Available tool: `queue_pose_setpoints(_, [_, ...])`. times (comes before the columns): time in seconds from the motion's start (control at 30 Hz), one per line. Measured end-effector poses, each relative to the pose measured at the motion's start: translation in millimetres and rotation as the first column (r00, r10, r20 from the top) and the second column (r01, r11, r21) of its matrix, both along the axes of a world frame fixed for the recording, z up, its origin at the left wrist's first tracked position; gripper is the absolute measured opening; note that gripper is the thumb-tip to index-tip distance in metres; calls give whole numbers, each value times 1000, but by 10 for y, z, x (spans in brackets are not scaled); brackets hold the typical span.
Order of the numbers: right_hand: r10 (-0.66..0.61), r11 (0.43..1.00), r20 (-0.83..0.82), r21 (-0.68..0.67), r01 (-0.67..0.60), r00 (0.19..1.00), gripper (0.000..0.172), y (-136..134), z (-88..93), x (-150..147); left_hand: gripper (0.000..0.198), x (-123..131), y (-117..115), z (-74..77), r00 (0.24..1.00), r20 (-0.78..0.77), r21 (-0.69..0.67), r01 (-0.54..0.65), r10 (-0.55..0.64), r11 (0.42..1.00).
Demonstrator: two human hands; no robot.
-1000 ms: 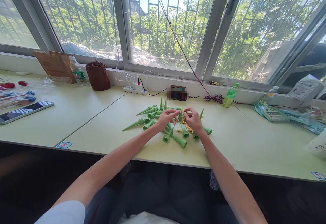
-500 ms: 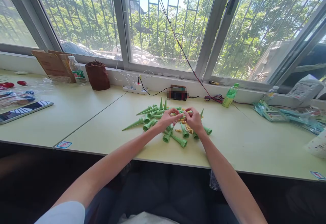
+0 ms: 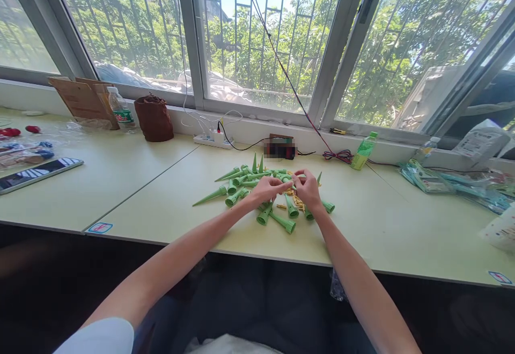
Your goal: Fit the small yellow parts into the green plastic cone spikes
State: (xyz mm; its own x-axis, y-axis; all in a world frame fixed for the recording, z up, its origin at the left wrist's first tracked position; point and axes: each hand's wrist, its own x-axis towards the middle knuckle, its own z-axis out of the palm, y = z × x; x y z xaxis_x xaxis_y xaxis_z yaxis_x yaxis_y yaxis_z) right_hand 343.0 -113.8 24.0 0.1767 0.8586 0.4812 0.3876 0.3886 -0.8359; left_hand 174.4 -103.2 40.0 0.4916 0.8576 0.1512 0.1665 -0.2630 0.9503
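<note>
My left hand [image 3: 269, 189] and my right hand [image 3: 306, 186] meet over a loose pile on the table, fingertips pinched close together. A bit of green shows by the fingers, but what they hold is too small and covered to make out. Around and beneath them lie several green plastic spikes [image 3: 284, 222], hollow cones with ribbed round collars. Most rest on their sides; a couple of spikes [image 3: 255, 163] stand point up behind my left hand. Small yellow plastic pieces [image 3: 298, 201] are heaped under my right hand, and a single yellow piece [image 3: 281, 206] sits between the spikes.
Along the window side stand a brown bag [image 3: 153, 119], a power strip [image 3: 212, 139], a dark box with wires [image 3: 279, 147] and a green-labelled bottle [image 3: 364, 151]. Plastic packets [image 3: 432, 177] lie right, a phone [image 3: 40, 175] left. The table's front edge [image 3: 257, 258] is near me.
The left fingers have drawn in from a more open arch to a flatter pinch against the right fingertips. The pile of spikes looks unchanged.
</note>
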Motion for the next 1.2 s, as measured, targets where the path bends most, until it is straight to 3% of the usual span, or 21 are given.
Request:
queue_pose_setpoints(0.27, [2, 1000, -44, -22, -3, 999, 28, 6, 12, 12, 48, -2, -4, 0, 999, 15, 15, 34, -35, 999])
queue_pose_setpoints(0.43, [3, 1000, -48, -21, -4, 999, 29, 29, 5, 24, 46, -20, 62, -43, 997, -9, 122, 71, -70, 990])
queue_pose_setpoints(0.67, [33, 998, -57, -45, -36, 998, 28, 35, -8, 21, 41, -54, 148, -103, 993, -108, 374, 79, -41, 924])
queue_pose_setpoints(1.2, [70, 994, -17, -81, -71, 997, 25, 6, 2, 17, 29, -62, 238, -194, 964, -236, 622, 53, 123, 782])
